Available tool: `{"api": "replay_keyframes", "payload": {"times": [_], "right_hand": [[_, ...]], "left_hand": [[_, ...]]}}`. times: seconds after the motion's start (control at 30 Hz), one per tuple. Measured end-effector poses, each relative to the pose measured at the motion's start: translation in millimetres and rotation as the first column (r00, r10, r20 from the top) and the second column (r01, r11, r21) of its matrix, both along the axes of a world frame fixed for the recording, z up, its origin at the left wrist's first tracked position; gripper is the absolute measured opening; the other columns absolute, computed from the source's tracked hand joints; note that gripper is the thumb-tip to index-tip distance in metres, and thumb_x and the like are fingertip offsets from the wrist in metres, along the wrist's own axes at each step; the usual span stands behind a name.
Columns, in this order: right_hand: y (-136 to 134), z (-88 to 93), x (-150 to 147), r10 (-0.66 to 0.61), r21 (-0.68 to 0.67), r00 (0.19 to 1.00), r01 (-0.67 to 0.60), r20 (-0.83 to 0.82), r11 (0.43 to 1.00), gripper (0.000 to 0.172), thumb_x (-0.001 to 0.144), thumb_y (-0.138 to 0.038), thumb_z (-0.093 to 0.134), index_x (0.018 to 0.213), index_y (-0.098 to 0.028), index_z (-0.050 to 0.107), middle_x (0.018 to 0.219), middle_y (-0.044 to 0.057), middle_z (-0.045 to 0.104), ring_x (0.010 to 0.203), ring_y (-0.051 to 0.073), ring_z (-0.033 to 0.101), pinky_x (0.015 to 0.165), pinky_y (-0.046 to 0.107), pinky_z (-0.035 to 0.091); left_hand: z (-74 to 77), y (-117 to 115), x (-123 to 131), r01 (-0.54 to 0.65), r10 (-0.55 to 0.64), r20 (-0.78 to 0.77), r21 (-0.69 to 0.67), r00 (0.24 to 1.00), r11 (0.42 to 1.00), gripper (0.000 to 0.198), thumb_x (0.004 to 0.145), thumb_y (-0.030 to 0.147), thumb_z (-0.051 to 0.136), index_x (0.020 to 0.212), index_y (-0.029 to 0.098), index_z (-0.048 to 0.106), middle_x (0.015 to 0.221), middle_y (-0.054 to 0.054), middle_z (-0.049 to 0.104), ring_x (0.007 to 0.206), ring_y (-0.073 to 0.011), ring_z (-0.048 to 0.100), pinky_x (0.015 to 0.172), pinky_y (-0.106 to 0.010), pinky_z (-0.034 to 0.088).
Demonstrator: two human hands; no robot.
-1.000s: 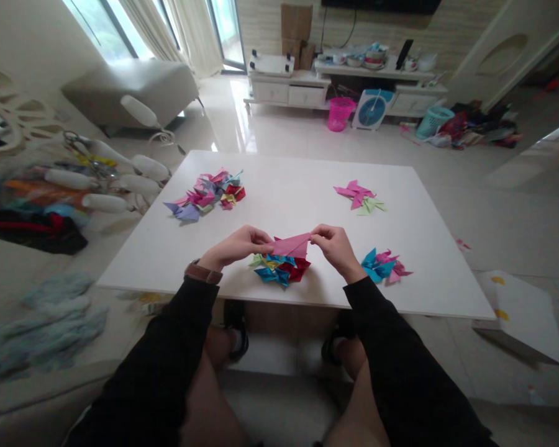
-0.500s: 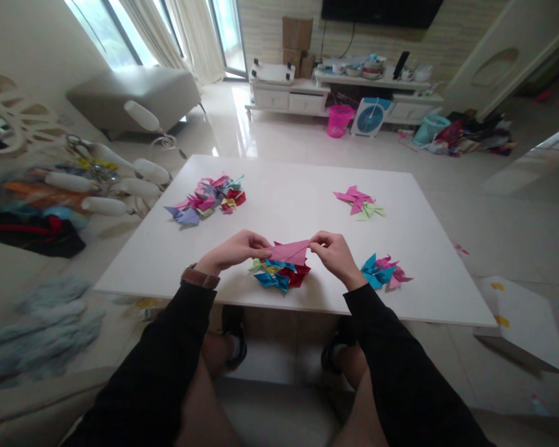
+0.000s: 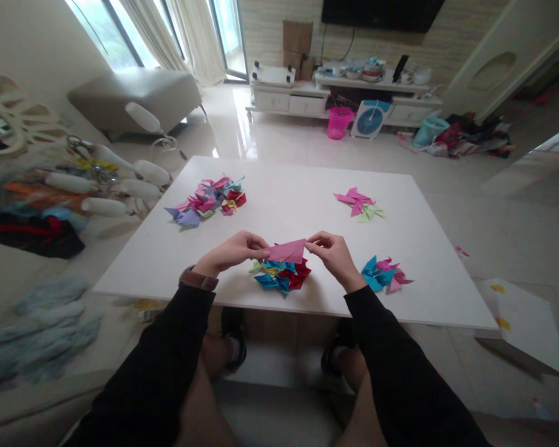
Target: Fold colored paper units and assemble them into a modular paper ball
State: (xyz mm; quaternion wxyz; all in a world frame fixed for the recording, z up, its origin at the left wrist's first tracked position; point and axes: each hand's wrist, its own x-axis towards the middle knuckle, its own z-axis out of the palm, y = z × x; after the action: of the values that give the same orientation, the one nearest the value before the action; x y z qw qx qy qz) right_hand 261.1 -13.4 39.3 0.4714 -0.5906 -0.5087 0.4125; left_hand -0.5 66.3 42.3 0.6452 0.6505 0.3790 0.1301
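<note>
A folded pink origami paper [image 3: 287, 251] is held up over the near middle of the white table [image 3: 286, 186]. My left hand [image 3: 242, 249] pinches its left end between thumb and fingers. At its upper right corner, the thumb and fingertips of my right hand [image 3: 328, 249] close on the paper's edge. Just below the paper lies a pile of folded origami pieces [image 3: 274, 282] in blue, red, yellow and pale green, partly covered by it.
A larger mixed origami pile [image 3: 205, 202] lies at the table's far left. Pink and green pieces [image 3: 359, 203] lie far right, and a blue and pink group [image 3: 384, 273] sits near right. A white lamp [image 3: 151, 171] stands beside the left edge.
The pink paper's right end and my right hand have shifted slightly left. My left hand keeps its grip, and the piles have stayed put.
</note>
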Motion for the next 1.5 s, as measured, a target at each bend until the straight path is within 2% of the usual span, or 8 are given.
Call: {"api": "replay_keyframes", "payload": {"times": [0.1, 0.37, 0.63, 0.83, 1.1, 1.5], "right_hand": [[0, 0.1, -3, 0.022, 0.004, 1.000, -0.022, -0.016, 1.000, 0.020, 0.070, -0.036, 0.073, 0.073, -0.017, 0.071, 0.068, 0.002, 0.067, 0.064, 0.015, 0.057, 0.061, 0.029, 0.041], [0, 2.3, 0, 0.032, 0.047, 0.997, -0.035, 0.068, 0.998, 0.016, 0.071, -0.032, 0.065, 0.073, -0.017, 0.071, 0.066, 0.001, 0.066, 0.063, 0.015, 0.056, 0.061, 0.028, 0.042], [0, -2.3, 4, 0.050, 0.033, 0.999, -0.051, 0.015, 0.998, 0.017, 0.070, -0.026, 0.060, 0.077, -0.018, 0.073, 0.069, 0.002, 0.068, 0.066, 0.016, 0.061, 0.068, 0.030, 0.047], [-1, 0.4, 2, 0.063, 0.023, 0.998, -0.063, 0.010, 0.998, 0.015, 0.071, -0.031, 0.067, 0.075, -0.017, 0.072, 0.068, 0.002, 0.067, 0.065, 0.016, 0.058, 0.066, 0.029, 0.045], [0, -2.0, -2, 0.073, 0.033, 0.997, -0.072, -0.019, 0.997, 0.012, 0.071, -0.029, 0.066, 0.072, -0.017, 0.068, 0.066, 0.000, 0.065, 0.062, 0.014, 0.056, 0.062, 0.028, 0.043], [-2, -1.7, 4, 0.107, 0.053, 0.990, -0.112, 0.091, 0.992, 0.010, 0.071, -0.024, 0.062, 0.066, -0.018, 0.068, 0.067, 0.001, 0.067, 0.066, 0.015, 0.059, 0.066, 0.028, 0.044]], "left_hand": [[-0.3, -1, 0, 0.004, -0.004, 0.005, 0.000, 1.000, 1.000, 0.034, 0.074, 0.041, 0.085, 0.091, 0.012, 0.080, 0.080, -0.009, 0.076, 0.071, -0.0139, 0.063, 0.066, -0.024, 0.046], [3.2, -1, 1, 0.001, -0.001, 0.008, -0.012, 1.000, 1.000, 0.035, 0.073, 0.041, 0.086, 0.090, 0.012, 0.080, 0.079, -0.008, 0.076, 0.070, -0.0137, 0.063, 0.066, -0.024, 0.046], [5.2, -3, 1, -0.012, 0.012, 0.005, -0.008, 1.000, 1.000, 0.035, 0.070, 0.041, 0.087, 0.085, 0.011, 0.079, 0.075, -0.008, 0.074, 0.068, -0.0139, 0.061, 0.064, -0.024, 0.045], [4.9, -2, 0, -0.005, 0.005, 0.000, -0.021, 1.000, 1.000, 0.034, 0.070, 0.041, 0.087, 0.084, 0.011, 0.078, 0.075, -0.008, 0.074, 0.069, -0.0135, 0.061, 0.065, -0.024, 0.046], [6.3, -3, 2, 0.033, -0.032, 0.024, -0.053, 0.999, 0.998, 0.034, 0.072, 0.041, 0.086, 0.088, 0.011, 0.079, 0.079, -0.008, 0.075, 0.070, -0.0133, 0.062, 0.066, -0.024, 0.045], [14.7, -6, 5, 0.060, -0.061, -0.017, -0.021, 0.998, 0.998, 0.035, 0.071, 0.042, 0.086, 0.086, 0.012, 0.079, 0.076, -0.007, 0.074, 0.068, -0.0140, 0.060, 0.065, -0.025, 0.044]]}}
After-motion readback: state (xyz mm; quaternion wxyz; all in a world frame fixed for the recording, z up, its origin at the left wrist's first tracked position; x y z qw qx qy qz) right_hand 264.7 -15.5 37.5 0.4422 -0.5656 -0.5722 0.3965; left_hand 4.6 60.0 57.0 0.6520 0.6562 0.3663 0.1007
